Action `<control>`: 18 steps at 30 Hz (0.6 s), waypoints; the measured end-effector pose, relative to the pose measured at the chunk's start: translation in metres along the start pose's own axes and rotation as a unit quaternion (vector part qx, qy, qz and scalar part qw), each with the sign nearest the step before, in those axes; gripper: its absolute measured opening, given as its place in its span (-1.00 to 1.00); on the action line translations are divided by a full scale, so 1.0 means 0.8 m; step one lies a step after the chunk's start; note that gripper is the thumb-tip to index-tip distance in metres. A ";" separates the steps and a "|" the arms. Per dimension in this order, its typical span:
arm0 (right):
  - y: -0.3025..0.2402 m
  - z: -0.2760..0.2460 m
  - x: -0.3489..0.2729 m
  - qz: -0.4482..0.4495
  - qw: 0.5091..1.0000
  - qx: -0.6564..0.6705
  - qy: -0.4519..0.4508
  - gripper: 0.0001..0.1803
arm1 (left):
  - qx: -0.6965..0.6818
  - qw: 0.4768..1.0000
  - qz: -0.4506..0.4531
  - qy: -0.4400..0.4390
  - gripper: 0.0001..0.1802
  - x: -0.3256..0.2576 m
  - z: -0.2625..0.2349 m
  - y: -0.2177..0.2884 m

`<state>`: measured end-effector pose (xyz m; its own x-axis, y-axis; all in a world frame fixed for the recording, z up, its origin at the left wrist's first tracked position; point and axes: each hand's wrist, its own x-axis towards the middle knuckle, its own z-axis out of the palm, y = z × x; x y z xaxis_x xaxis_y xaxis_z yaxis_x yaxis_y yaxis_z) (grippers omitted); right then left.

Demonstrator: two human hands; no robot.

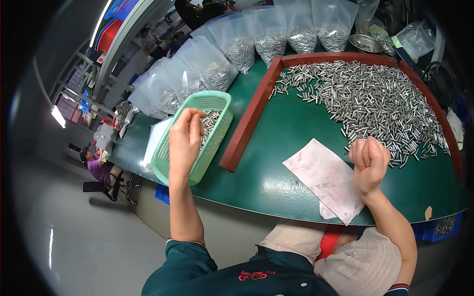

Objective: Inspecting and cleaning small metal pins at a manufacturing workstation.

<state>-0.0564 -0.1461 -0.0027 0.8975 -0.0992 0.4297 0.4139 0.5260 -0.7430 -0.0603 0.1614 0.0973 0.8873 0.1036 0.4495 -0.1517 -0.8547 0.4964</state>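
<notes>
- Left grip (186, 135), curled closed, above the pale-green perforated plastic basket (215, 149) at left.
- Right grip (369, 163), curled closed, near silvery cylindrical metal pins (380, 101) heaped far right on the green counter (276, 127).
- Contents of either: can't tell.

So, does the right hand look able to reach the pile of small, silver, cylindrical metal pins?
Probably yes: the curled right hand is close to the pile of pins; long, dark red bars border three sides, leaving the near one open.
</notes>
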 end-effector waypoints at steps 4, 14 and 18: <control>0.000 -0.002 0.001 -0.028 1.000 -0.011 -0.005 -0.62 | 0.213 0.976 0.027 0.015 -0.66 0.006 -0.019 -0.048; -0.014 -0.022 0.031 -0.109 0.990 0.035 0.083 -0.61 | 0.030 0.983 0.177 -0.040 -0.89 0.000 0.083 0.059; -0.026 -0.032 0.047 -0.146 0.983 0.021 0.111 -0.61 | -0.049 0.935 0.304 -0.174 -0.90 -0.008 0.146 0.113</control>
<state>-0.0276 -0.1826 0.0155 0.7548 -0.4302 0.4952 0.6558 0.4822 -0.5809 -0.0286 0.0240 0.0524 0.7096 -0.5731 0.4099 -0.6984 -0.6490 0.3018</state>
